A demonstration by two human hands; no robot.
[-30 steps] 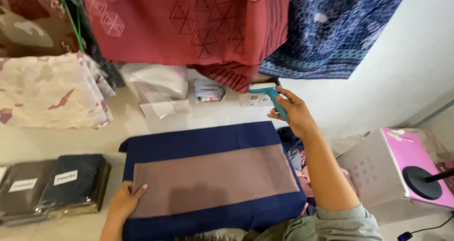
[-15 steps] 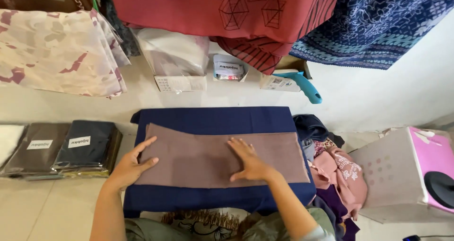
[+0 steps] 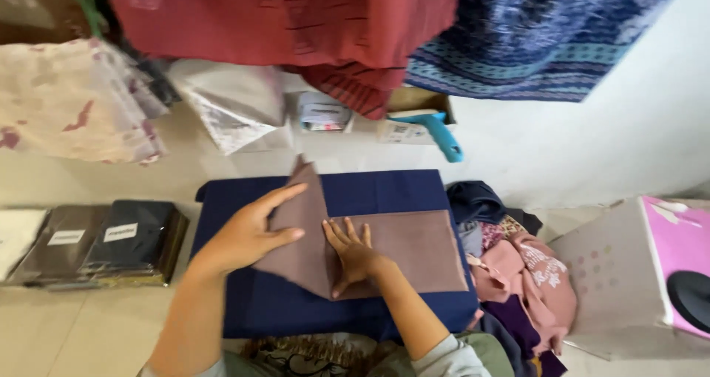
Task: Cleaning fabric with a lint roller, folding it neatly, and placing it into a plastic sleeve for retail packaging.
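Observation:
A mauve-brown cloth (image 3: 410, 248) lies on a dark blue cloth (image 3: 384, 188) spread on the floor. My left hand (image 3: 248, 233) grips the mauve cloth's left end and has it lifted and folded over toward the middle. My right hand (image 3: 351, 255) lies flat on the mauve cloth at the fold line, fingers spread, pinning it down.
Plastic-wrapped dark folded fabrics (image 3: 111, 240) lie at the left. A heap of pink and purple clothes (image 3: 518, 273) sits at the right beside a white and pink box (image 3: 651, 273). A blue-handled tool (image 3: 440, 133) and small packets (image 3: 322, 114) lie under hanging red (image 3: 296, 22) and blue (image 3: 547, 37) fabrics.
A second ago my right hand reached to the blue-handled tool at the back, then came down onto the mauve cloth. My left hand has since lifted the cloth's left end over toward the middle.

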